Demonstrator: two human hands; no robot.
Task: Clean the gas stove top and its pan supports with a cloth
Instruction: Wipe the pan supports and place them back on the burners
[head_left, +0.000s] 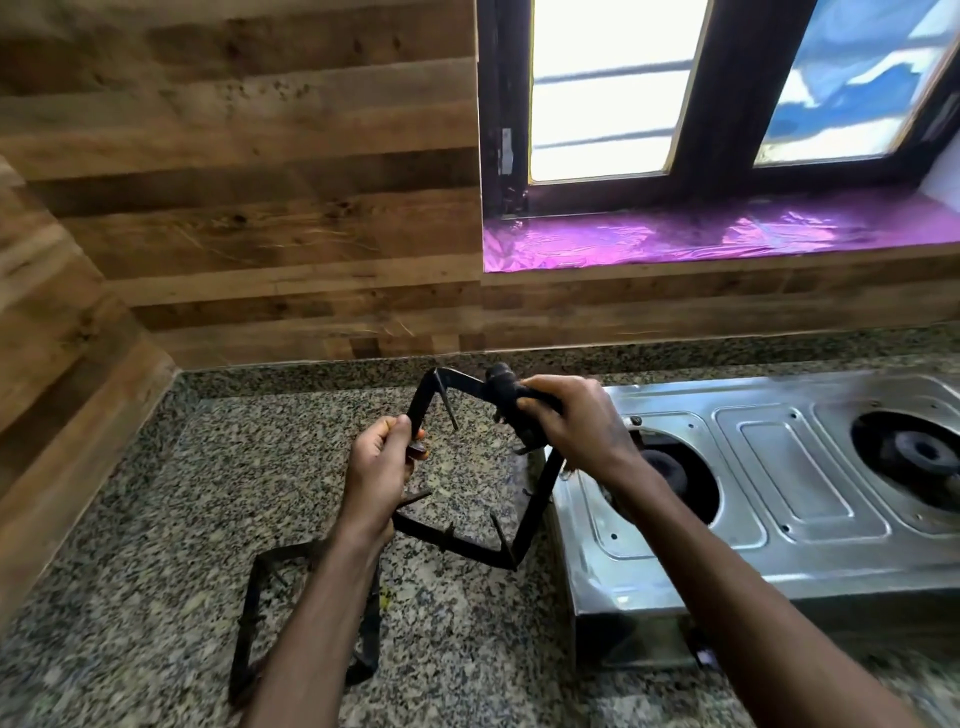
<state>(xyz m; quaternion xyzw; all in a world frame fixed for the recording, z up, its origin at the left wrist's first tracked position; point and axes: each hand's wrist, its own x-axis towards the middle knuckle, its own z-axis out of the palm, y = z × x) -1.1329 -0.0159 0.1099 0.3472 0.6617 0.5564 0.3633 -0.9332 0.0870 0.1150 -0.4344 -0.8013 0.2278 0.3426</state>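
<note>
A speckled granite counter (156, 519) meets a wood-plank wall (234, 156). Above right, a dark-framed window (727, 104) shows 2 bright panes; shiny purple foil (727, 234) covers its sill.

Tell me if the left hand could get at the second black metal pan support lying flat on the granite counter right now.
Probably not yet: the left hand is gripping the raised black pan support, which the right hand is wiping with a dark cloth. The flat pan support lies unobstructed beneath the forearm.
</note>
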